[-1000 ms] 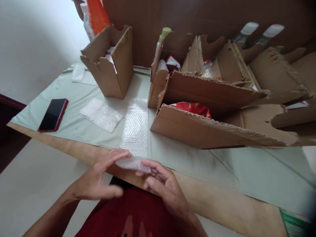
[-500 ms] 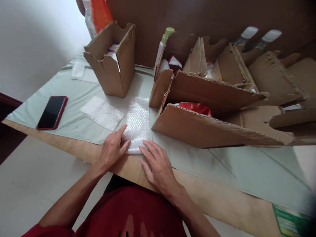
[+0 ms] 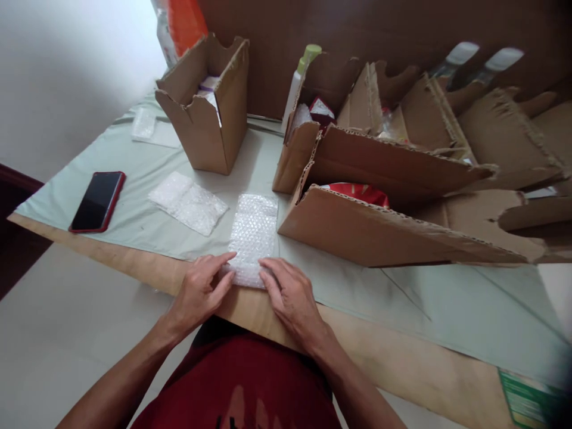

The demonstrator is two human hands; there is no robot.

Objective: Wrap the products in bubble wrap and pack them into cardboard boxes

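A rectangular sheet of bubble wrap (image 3: 254, 229) lies on the light green cloth in front of me, its near end at the table edge and showing a folded band. My left hand (image 3: 201, 289) grips its near left corner, index finger on top and thumb lower down. On the near right corner, my right hand (image 3: 292, 298) has bent fingers and thumb closed on the same sheet. Some fingertips of both hands are hidden. A second piece of bubble wrap (image 3: 187, 202) rests to the left, touched by neither hand.
A phone in a red case (image 3: 97, 201) lies at the left. Behind stands a tall cardboard box (image 3: 201, 134) with small packages inside. At the right is a cardboard organizer (image 3: 344, 226) holding a red packet (image 3: 361, 193). More bubble wrap (image 3: 143, 125) lies at the back left.
The bubble wrap has slid toward me, its far end now nearer. Both hands have come back with it, and my right fingers, spread before, are now bent closer together.
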